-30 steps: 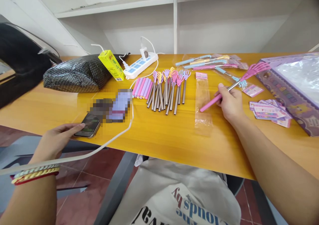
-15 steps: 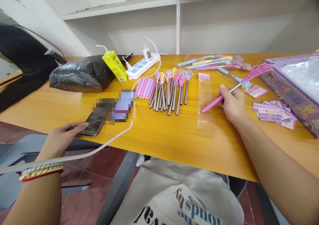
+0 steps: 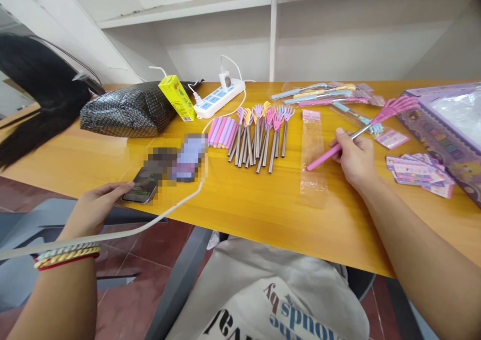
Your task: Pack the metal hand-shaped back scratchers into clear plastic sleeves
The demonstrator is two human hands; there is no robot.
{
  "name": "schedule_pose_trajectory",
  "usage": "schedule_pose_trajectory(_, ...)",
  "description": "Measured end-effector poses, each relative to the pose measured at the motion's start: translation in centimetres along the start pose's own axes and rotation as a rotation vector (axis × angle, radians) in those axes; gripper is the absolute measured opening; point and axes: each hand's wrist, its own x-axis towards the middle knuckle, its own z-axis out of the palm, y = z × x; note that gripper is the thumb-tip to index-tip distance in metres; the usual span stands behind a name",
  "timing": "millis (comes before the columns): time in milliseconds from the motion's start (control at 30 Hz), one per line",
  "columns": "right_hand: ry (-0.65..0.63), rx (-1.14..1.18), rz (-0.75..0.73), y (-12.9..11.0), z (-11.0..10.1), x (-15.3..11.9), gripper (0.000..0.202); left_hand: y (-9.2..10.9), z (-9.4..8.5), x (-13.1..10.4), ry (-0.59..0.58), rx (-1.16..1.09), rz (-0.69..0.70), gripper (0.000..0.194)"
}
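Yellow-brown tbl (image 3: 244, 204) has white shelves (image 3: 273, 34) behind, reddish flr (image 3: 154, 252) below.

l forearm (image 3: 60, 295) is angled up from bottom l corner, bare, wrist (image 3: 77, 232) bent to the r. l hand (image 3: 92, 207) is held low, back turned up, thumb & forefinger extended close tog., other fingers mostly hidden. r forearm (image 3: 409, 239) is reached in from lower r, also bare, wrist approx. straight. r hand (image 3: 355, 159) is closed in a grip w/ fingers curled, thumb pointed up. hands are set well apart.
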Motion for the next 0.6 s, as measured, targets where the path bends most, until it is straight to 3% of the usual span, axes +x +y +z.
schedule_pose_trajectory(167,-0.006,0.003,-0.002,-0.1,0.0,-0.1,0.037,-0.1,-0.2,0.1,-0.026,0.06,0.007,0.036)
schedule_pose_trajectory(600,-0.006,0.005,-0.003,-0.5,0.1,-0.3,0.035,1.2,0.2,-1.0,-0.009,0.115,-0.024,0.036)
